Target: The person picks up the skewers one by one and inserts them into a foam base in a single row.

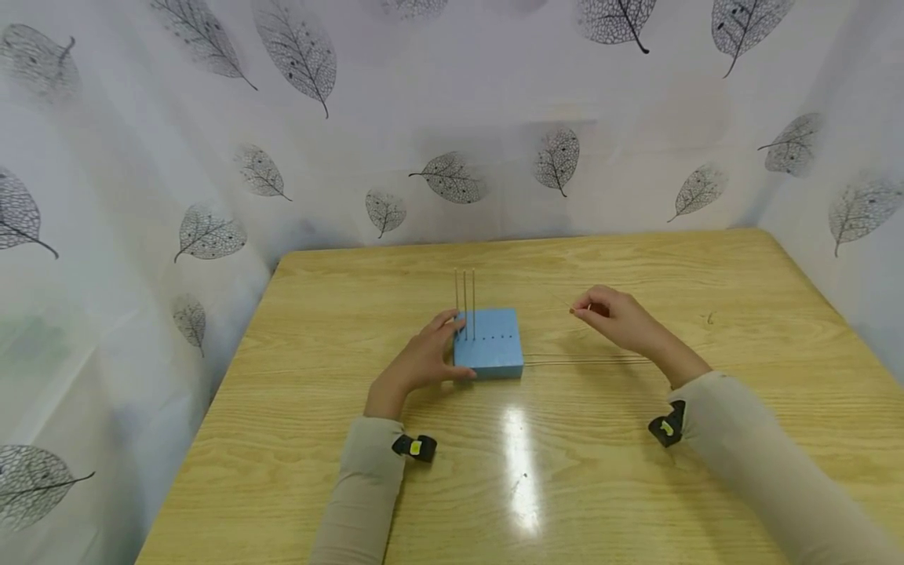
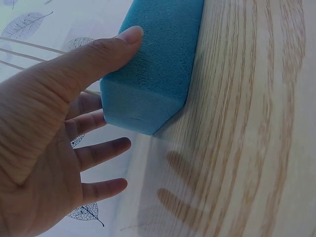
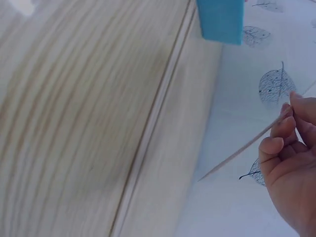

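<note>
A light blue foam block [image 1: 497, 322] sits on the table with a row of small dark holes across its top. Three thin wooden skewers [image 1: 464, 294] stand upright in it at the left end of the row. My left hand [image 1: 421, 353] holds the block from the left, thumb against its near side and forefinger at the top beside the skewers; in the left wrist view the other fingers [image 2: 106, 153] spread loosely. Right of the block, above the table, my right hand [image 1: 617, 318] pinches another skewer [image 3: 239, 152] between thumb and fingertips, slanted in the right wrist view.
Thin skewers [image 1: 579, 362] lie side by side on the wooden table [image 1: 339, 314], running right from the block and under my right forearm. A pale curtain with leaf prints [image 1: 452, 176] hangs behind the table's far edge and along the sides.
</note>
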Available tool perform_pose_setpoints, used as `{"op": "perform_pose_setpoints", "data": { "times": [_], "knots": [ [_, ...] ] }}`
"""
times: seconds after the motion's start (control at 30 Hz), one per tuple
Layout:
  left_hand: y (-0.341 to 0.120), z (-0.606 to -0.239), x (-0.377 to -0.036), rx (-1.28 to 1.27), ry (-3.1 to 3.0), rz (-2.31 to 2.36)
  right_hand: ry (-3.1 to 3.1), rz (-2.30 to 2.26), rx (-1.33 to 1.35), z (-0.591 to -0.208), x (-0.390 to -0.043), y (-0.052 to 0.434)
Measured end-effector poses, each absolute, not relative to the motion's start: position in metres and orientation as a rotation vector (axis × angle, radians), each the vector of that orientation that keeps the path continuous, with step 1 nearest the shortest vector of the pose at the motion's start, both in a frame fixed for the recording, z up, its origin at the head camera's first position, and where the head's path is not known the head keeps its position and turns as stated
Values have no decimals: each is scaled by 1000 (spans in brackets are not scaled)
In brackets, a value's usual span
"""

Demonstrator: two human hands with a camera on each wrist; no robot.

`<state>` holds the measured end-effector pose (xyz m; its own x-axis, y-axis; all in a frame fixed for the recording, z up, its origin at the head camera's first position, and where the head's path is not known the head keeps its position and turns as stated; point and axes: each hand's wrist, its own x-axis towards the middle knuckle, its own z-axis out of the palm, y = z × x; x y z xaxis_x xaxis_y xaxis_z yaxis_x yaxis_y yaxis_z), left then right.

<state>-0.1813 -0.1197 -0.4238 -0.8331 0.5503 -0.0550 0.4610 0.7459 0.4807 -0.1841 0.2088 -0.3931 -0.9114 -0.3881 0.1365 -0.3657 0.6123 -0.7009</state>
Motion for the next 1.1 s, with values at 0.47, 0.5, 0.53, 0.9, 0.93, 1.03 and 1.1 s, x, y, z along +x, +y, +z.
{"op": "perform_pose_setpoints", "data": {
  "times": [0.47,0.5,0.53,0.9,0.93,1.03,1.1],
  "knots": [
    [-120,-424,-181,790,2745,685,2654,-1573,-769,-355,-174,161],
    [-120,-424,-181,791,2747,685,2641,-1592,-769,-356,-176,159],
    [-120,-424,-181,795,2748,684,2629,-1617,-768,-357,-178,157],
    [-120,-424,-183,801,2756,678,2529,-1787,-791,-349,-180,123],
    [-121,-425,-183,802,2756,676,2536,-1780,-794,-347,-178,119],
    [-121,-425,-183,799,2751,677,2544,-1761,-792,-342,-173,110],
    [-121,-424,-183,796,2750,680,2536,-1762,-792,-341,-173,106]
  ]
}}
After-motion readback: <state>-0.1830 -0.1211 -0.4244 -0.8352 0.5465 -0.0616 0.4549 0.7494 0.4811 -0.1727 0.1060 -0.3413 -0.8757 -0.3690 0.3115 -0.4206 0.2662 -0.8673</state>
